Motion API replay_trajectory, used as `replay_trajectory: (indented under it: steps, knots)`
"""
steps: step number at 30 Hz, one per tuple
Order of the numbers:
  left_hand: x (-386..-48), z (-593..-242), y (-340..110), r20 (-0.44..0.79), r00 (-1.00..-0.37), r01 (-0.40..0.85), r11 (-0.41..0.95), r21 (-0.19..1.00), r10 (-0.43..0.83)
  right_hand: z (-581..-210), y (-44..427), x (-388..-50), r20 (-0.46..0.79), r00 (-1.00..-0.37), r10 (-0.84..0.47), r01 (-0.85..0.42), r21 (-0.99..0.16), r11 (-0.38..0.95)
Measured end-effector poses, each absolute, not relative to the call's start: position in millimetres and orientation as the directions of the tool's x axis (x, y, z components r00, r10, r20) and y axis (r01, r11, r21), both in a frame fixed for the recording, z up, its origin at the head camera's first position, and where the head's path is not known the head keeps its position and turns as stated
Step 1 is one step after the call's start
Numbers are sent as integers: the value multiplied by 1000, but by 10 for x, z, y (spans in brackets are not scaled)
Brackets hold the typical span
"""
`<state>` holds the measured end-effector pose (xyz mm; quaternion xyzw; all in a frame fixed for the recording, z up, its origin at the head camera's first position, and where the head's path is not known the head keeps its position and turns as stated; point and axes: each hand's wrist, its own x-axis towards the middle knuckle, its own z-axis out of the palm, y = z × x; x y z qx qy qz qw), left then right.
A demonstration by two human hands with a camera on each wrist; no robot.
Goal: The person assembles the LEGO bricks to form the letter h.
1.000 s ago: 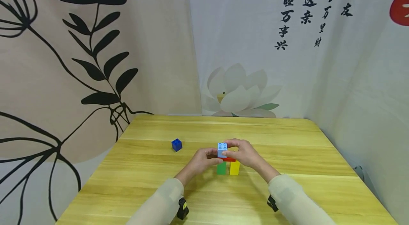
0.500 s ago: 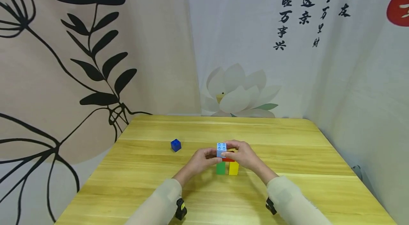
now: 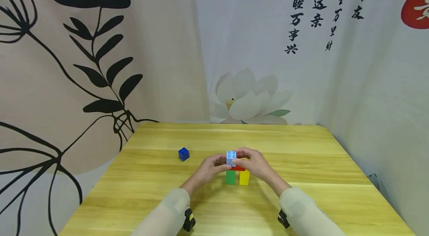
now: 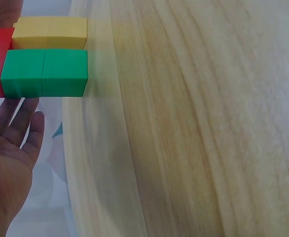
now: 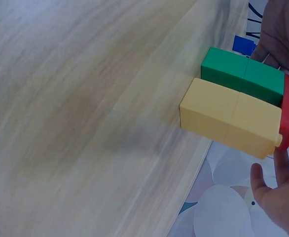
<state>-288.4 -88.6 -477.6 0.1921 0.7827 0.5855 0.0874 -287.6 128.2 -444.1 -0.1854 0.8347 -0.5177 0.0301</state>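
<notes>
In the head view a light blue brick (image 3: 231, 157) with studs on top sits at the left end of a red brick (image 3: 238, 168). My right hand (image 3: 254, 162) pinches it, thumb in front. From the left, the thumb and fingers of my left hand (image 3: 208, 169) hold it low down, near the red brick. Whether the light blue brick is fully seated cannot be seen. Underneath, the red brick bridges a green column (image 4: 45, 73) and a yellow column (image 5: 231, 116), each of two stacked bricks. Both wrist views show the other fingers spread beside the structure.
A loose dark blue brick (image 3: 183, 154) lies on the wooden table (image 3: 285, 139) to the left, beyond my left hand. Printed cloth (image 3: 167, 61) hangs behind the far table edge.
Both hands keep almost the same pose around the light blue brick, with only slight finger shifts. The head view has shifted a little.
</notes>
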Motion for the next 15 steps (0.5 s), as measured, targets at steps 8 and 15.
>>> replay_trajectory:
  steps: [8, 15]
  knots:
    - [-2873, -4776, -869, 88, -924, 206, 291, 934, 371, -4467, 1296, -2869, 172, -919, -356, -313, -867, 388]
    - [-2870, -4746, -877, 76, -927, 212, 348, 913, 367, -4476, 1281, -2859, 165, -928, -334, -291, -881, 374]
